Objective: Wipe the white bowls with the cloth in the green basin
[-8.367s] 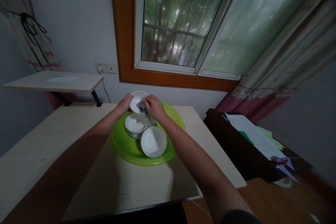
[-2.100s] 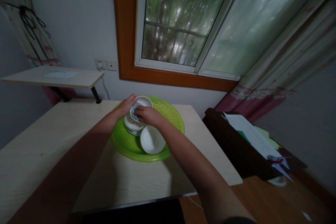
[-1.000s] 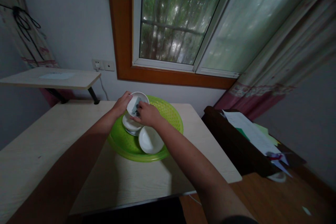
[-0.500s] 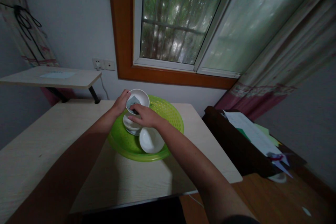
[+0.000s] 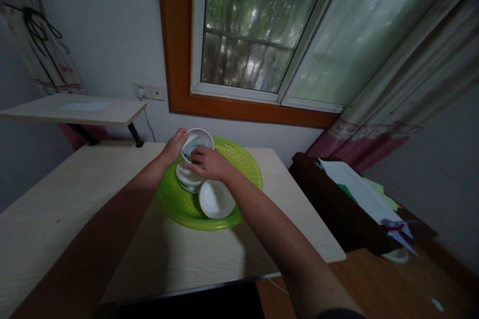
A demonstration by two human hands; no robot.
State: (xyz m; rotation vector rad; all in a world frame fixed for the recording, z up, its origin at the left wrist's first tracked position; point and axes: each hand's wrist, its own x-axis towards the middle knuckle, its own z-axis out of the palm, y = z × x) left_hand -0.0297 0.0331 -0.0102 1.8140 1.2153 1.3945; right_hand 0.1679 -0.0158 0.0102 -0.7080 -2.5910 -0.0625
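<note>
Cloth [image 5: 192,144], grey-blue, sits inside the white bowl [image 5: 205,138], under the fingertips of the right grip [image 5: 209,162]. The left grip [image 5: 175,144] is closed on that bowl's left rim, tilting its mouth toward the wearer. The right grip's fingers bend onto the cloth, thumb set apart below; whether they pinch it or only press, I cannot tell.

For an even wipe, a steady left grip, light pressure and small turns of the bowl should bring the cloth over the whole inside. The lower bowl [image 5: 187,175], just below the right grip's thumb, looks easy to knock.

Nearer the wearer than the right grip, a front bowl [image 5: 216,200] rests mouth up in the green plastic basin [image 5: 243,164], which stands on the pale wood-grain desk [image 5: 202,259] beneath both grips. Left of the left grip is a raised shelf [image 5: 119,113]; beyond both grips, a wood-framed window [image 5: 247,35]. Well right of the right grip hangs a patterned curtain [image 5: 404,75]. The room is dim.
</note>
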